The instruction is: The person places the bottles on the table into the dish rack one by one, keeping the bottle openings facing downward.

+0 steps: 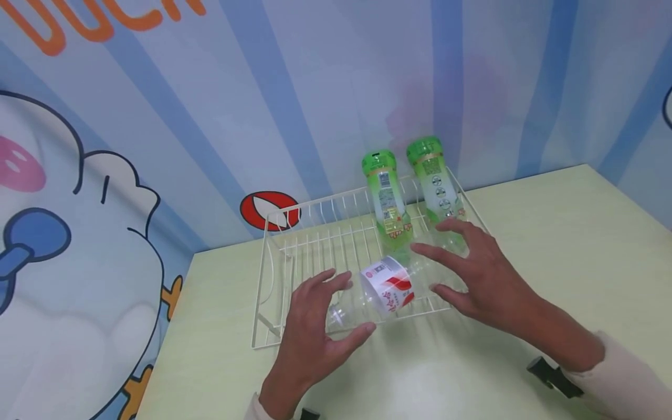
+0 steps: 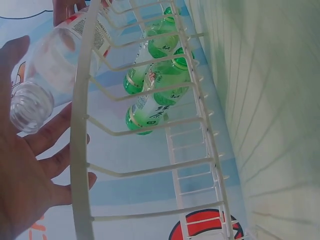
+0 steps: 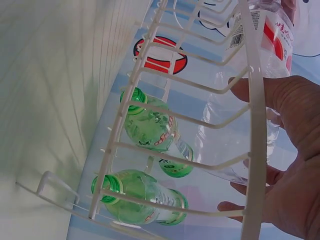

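Note:
A clear plastic bottle with a white and red label lies tilted above the front part of a white wire rack. My left hand holds it at the neck end, fingers on the far side and thumb near the close side. Around the base end, my right hand holds it with thumb and fingers spread on opposite sides. The neck is uncapped in the left wrist view. Two green-tinted bottles, a left one and a right one, stand tilted in the rack, green bases up.
The rack sits on a pale yellow-green table, close to the back wall. That wall carries blue stripes and cartoon pictures. Wire rails run in front of both wrist cameras.

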A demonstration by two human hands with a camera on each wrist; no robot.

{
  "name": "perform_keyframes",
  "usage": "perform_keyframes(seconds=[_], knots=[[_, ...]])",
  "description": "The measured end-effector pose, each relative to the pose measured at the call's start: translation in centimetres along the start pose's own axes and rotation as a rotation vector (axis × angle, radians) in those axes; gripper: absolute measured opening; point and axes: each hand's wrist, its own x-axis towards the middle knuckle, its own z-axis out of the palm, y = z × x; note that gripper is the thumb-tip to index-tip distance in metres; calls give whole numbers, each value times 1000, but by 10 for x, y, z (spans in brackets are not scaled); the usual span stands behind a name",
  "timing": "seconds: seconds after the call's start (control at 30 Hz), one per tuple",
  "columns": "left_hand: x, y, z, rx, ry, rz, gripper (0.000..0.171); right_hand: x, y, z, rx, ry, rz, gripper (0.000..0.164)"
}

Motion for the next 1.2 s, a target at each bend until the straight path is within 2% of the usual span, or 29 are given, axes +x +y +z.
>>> perform_keyframes(seconds=[0.23, 0.4, 0.5, 0.63, 0.7, 0.8, 0.9, 1.03, 1.2], knots=[[0, 2, 2, 21, 14, -23, 62, 1, -7, -2, -8, 16, -20, 82], [2, 2, 0, -13, 78, -7, 59, 2, -3, -4, 68, 78, -17, 76], [3, 1, -1, -17, 129, 11, 58, 3, 0, -6, 171, 111, 22, 88], [3, 0, -1, -15, 170, 13, 57, 1, 0, -9, 365, 76, 185, 106], [3, -1, 0, -22, 187, 17, 57, 0, 0, -12, 469, 38, 294, 101], [4, -1, 0, -34, 203, 22, 57, -1, 1, -15, 615, -16, 374, 88], [4, -1, 0, -42, 209, 28, 58, 0, 2, -16, 749, -42, 375, 77], [4, 0, 0, -46, 209, 37, 59, 2, 2, -16, 891, -27, 399, 69], [4, -1, 0, -49, 210, 42, 61, 4, 2, -16, 992, -10, 453, 65]])
